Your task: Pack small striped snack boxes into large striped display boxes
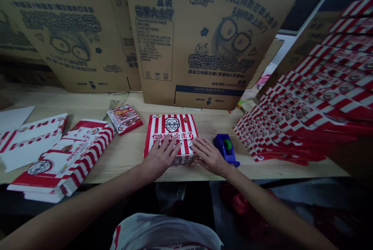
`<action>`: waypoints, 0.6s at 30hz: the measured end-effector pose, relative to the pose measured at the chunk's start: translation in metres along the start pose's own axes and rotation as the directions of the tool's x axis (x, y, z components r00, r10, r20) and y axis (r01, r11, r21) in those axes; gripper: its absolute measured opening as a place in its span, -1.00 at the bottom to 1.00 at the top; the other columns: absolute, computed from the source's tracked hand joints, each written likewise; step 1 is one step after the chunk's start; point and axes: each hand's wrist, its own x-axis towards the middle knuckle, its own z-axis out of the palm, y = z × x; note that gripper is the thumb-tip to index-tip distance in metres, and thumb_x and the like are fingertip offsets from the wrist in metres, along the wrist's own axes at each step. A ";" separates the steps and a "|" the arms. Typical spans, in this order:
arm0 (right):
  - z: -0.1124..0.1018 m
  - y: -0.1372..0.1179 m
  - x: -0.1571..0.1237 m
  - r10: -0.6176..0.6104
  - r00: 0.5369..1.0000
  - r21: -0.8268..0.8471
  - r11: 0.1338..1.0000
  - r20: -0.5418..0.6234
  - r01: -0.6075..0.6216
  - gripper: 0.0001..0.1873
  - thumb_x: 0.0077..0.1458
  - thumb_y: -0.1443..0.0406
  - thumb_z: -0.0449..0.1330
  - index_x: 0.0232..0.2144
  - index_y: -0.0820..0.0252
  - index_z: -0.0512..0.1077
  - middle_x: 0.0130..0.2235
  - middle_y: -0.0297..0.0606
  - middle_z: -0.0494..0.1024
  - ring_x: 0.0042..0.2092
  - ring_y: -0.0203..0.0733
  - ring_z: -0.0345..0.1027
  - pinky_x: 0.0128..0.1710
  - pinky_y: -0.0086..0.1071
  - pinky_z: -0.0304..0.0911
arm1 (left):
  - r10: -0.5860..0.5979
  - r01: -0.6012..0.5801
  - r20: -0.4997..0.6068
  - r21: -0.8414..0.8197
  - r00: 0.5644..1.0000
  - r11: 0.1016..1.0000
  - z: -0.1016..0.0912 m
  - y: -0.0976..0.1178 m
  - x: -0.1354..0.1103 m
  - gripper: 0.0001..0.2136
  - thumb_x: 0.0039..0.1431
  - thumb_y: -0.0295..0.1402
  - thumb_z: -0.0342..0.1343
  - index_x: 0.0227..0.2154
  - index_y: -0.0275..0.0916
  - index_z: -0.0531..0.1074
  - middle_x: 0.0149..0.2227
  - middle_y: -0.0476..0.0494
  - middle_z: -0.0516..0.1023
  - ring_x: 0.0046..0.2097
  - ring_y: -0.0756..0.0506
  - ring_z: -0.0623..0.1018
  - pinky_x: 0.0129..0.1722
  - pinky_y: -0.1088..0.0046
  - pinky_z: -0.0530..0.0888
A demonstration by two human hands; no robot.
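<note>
A red-and-white striped cardboard box (171, 122) with a bespectacled cartoon face on its lid sits near the table's front edge, its lid down. My left hand (159, 156) lies on the front left of the lid, fingers stretched out and apart. At the box's front right corner, my right hand (210, 157) rests with its fingers extended along the top edge and side. Just right of that hand stands a blue tape dispenser (225, 149) with a green core. A small red printed packet (125, 119) lies behind and left of the box.
Flat unfolded box blanks (70, 152) are stacked at the left, overhanging the front edge. A tall leaning stack of striped boxes (309, 106) fills the right. Large brown cartons (198, 40) stand along the back of the wooden table (128, 164).
</note>
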 end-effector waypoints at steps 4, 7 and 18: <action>0.013 -0.010 0.000 0.051 0.987 0.001 0.999 -0.154 -0.052 -0.53 0.25 0.41 0.10 0.19 0.21 0.26 0.09 -0.05 0.51 0.23 -0.07 0.26 0.21 -0.02 0.21 | -0.129 0.124 -0.145 -0.043 0.981 0.991 0.006 0.002 -0.016 -0.60 0.27 -0.31 0.08 0.15 -0.21 0.34 0.17 -0.42 0.41 0.19 -0.40 0.40 0.15 -0.15 0.27; 0.019 -0.017 0.004 0.102 0.968 0.030 0.995 -0.229 -0.098 -0.58 0.23 0.45 0.10 0.13 0.19 0.34 0.04 -0.06 0.55 0.18 -0.07 0.33 0.15 -0.03 0.28 | -0.139 0.115 -0.323 -0.092 0.936 0.989 0.015 0.002 -0.026 -0.70 0.25 -0.40 0.09 0.03 -0.33 0.43 0.07 -0.33 0.52 0.14 -0.33 0.46 0.15 0.00 0.33; 0.043 -0.028 0.022 0.306 0.888 0.161 0.951 -0.343 -0.265 -0.66 0.23 0.43 0.08 0.02 0.10 0.43 0.01 -0.12 0.56 0.17 -0.08 0.32 0.08 -0.05 0.34 | -0.042 -0.022 -0.465 -0.131 0.884 0.991 0.040 -0.032 -0.025 -0.71 0.21 -0.51 0.11 0.00 -0.34 0.43 0.02 -0.33 0.56 0.11 -0.28 0.50 0.07 0.12 0.41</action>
